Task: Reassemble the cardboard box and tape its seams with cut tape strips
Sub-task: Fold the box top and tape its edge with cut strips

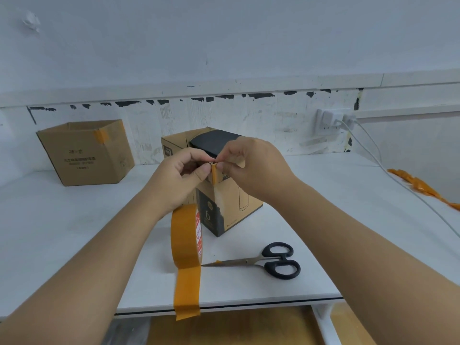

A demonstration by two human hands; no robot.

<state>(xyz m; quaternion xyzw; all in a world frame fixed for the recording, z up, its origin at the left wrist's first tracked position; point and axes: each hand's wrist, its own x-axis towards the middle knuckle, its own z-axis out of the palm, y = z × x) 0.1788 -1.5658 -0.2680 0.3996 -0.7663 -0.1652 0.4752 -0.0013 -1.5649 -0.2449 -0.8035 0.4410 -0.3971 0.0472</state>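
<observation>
Both hands, left hand [189, 168] and right hand [245, 160], pinch an upright tape strip [214, 174].

box [224, 210] top hidden by hands, carton [87, 155] print illegible

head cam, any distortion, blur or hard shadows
Head view: wide-angle bend bows the wall trim and table edge; light is soft and flat; scissors and tape roll look fairly sharp, the small strip between left hand and right hand is soft.

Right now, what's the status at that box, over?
Left hand and right hand both pinching tape strip at top of small box. Tape roll and scissors idle on table. Nothing obstructing.
</observation>
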